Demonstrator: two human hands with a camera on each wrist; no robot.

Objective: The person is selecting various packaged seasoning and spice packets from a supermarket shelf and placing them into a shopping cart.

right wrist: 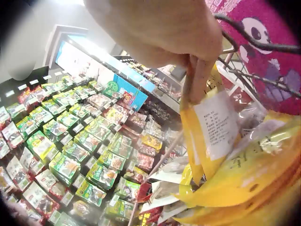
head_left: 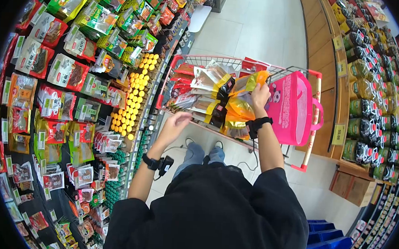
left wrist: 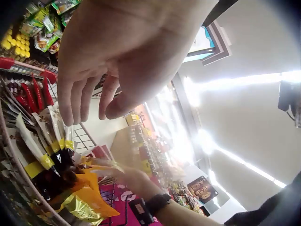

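A shopping cart (head_left: 215,59) holds upright rows of packets. The right hand (head_left: 259,97) grips the top of a yellow packet (head_left: 252,82) at the cart's right part; in the right wrist view the fingers pinch that yellow packet (right wrist: 216,125), which has a white label. More orange and yellow packets (head_left: 240,109) lie just beside it. The left hand (head_left: 175,125) is held in the air near the cart's lower left edge, holding nothing. In the left wrist view its fingers (left wrist: 77,96) hang relaxed above the white and dark packets (left wrist: 44,160).
A pink panda bag (head_left: 292,107) stands at the cart's handle end. Shelves of hanging packets (head_left: 68,71) line the left, with yellow-capped jars (head_left: 135,97) beside them. Bottles (head_left: 366,93) fill the right shelf. Cardboard boxes (head_left: 353,186) and blue crates (head_left: 324,244) stand lower right.
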